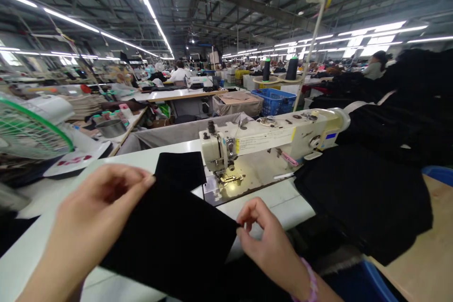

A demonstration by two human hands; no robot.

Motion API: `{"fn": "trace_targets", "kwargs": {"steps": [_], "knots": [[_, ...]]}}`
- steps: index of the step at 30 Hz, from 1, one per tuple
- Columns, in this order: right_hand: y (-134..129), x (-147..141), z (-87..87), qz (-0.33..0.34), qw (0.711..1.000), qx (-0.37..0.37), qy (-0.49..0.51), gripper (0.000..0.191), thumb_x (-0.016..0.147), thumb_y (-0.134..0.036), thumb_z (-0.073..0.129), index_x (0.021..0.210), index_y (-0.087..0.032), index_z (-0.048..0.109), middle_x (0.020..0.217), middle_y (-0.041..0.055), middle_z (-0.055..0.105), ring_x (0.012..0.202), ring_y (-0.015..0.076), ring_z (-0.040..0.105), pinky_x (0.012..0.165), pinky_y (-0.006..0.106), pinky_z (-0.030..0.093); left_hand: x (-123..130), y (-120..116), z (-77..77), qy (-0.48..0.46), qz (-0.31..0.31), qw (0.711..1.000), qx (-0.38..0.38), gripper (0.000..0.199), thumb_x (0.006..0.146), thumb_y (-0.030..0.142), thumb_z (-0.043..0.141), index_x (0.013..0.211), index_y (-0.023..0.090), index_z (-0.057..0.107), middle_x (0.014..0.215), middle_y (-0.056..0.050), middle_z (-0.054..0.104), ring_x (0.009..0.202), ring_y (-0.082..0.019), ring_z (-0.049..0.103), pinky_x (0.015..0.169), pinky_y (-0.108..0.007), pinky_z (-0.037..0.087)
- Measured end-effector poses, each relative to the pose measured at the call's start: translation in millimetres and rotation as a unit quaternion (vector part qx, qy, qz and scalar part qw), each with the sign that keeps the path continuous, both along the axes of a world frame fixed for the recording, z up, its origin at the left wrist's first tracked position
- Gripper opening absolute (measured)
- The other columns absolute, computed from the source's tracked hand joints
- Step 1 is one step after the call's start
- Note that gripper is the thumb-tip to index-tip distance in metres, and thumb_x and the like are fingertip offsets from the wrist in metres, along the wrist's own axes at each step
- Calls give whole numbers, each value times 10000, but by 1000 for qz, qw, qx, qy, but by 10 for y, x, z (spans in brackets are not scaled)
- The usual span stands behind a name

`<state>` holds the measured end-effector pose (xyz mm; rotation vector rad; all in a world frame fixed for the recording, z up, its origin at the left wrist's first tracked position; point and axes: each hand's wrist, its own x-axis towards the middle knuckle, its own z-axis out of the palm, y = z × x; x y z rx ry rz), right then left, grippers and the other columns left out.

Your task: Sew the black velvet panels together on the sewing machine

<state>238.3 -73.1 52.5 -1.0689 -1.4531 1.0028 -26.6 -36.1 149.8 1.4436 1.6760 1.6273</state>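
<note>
A black fabric piece [177, 240] hangs between my two hands in front of the sewing machine. My left hand [102, 212] pinches its upper left corner between thumb and fingers. At its right corner, my right hand [264, 240] holds the edge in a pinch, fingers closed. Behind it, another dark piece [182, 167] lies on the white table [283, 205], left of the needle area. The sewing machine [265, 139] stands just beyond my hands, its lamp lighting the metal plate. Whether the two dark pieces are joined cannot be made out.
A green-rimmed fan [33, 127] stands at the left. Black fabric [368, 193] is heaped to the right of the machine. Behind the machine are a blue basket [274, 101] and thread cones [292, 68]. Several people sit at distant worktables.
</note>
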Motion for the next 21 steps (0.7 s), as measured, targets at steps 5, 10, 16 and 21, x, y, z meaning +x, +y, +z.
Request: {"fn": "trace_targets", "kwargs": {"steps": [5, 10, 16, 21], "knots": [[-302, -27, -481, 63, 998, -23, -23, 139, 756, -106, 560, 816, -229, 537, 725, -37, 557, 687, 145, 582, 660, 237, 490, 309, 783, -429, 182, -258, 939, -134, 127, 615, 232, 704, 623, 211, 580, 555, 49, 555, 542, -132, 483, 548, -242, 365], [-240, 65, -884, 43, 982, 125, -136, 199, 814, -63, 529, 858, -222, 639, 778, 7, 672, 719, 170, 662, 669, 247, 538, 586, 1014, -1259, 188, -259, 938, -135, 168, 625, 207, 667, 597, 219, 502, 586, 46, 551, 579, -139, 498, 580, -251, 379], [-173, 232, -884, 85, 918, 297, -250, 340, 853, 1, 445, 1061, -211, 610, 895, 63, 728, 786, 203, 689, 717, 302, 568, 533, 945, -1420, 203, -254, 938, -115, 82, 686, 172, 586, 655, 215, 524, 657, 30, 548, 654, -145, 503, 647, -254, 392], [-69, 201, -820, 62, 897, 308, -309, 249, 874, -23, 468, 963, -212, 603, 833, 54, 677, 756, 207, 637, 693, 337, 538, 569, 1151, -1395, 222, -228, 937, -145, 145, 688, 115, 594, 654, 214, 495, 648, 40, 552, 624, -136, 513, 608, -251, 377]]}}
